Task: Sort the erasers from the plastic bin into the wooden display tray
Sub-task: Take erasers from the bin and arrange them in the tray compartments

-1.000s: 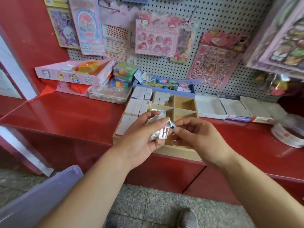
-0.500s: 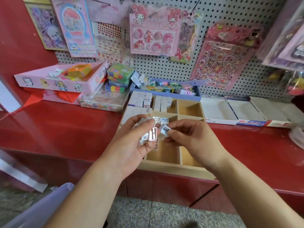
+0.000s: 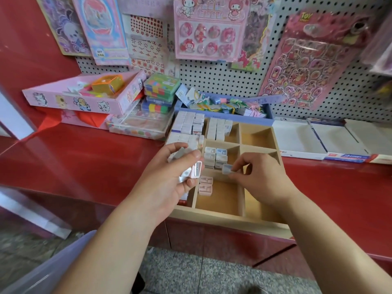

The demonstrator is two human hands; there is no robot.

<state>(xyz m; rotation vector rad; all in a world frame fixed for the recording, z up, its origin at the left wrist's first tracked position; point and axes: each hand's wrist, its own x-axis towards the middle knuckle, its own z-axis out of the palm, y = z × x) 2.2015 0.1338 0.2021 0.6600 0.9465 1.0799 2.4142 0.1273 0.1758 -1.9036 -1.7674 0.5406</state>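
The wooden display tray (image 3: 230,217) with square compartments sits on the red counter, its front edge overhanging. White erasers (image 3: 189,124) fill its far-left compartments, and small blue-white pieces (image 3: 215,158) stand in the middle one. My left hand (image 3: 169,181) grips a handful of small items, a pink-white sharpener-like piece (image 3: 196,169) foremost. My right hand (image 3: 261,177) pinches one small pale blue eraser (image 3: 227,168) just above the middle compartments. A corner of the pale purple plastic bin (image 3: 42,270) shows at bottom left.
A blue tray (image 3: 269,112) of mixed trinkets stands behind the wooden tray. A pink box (image 3: 80,100) and stacked colourful packs (image 3: 161,90) lie to the left, white flat boxes (image 3: 318,139) to the right. Sticker sheets hang on the pegboard (image 3: 212,79) behind.
My right hand has drawn away from the left hand to the right, carrying one small blue eraser toward the tray's middle compartments. The view has moved closer to the tray.
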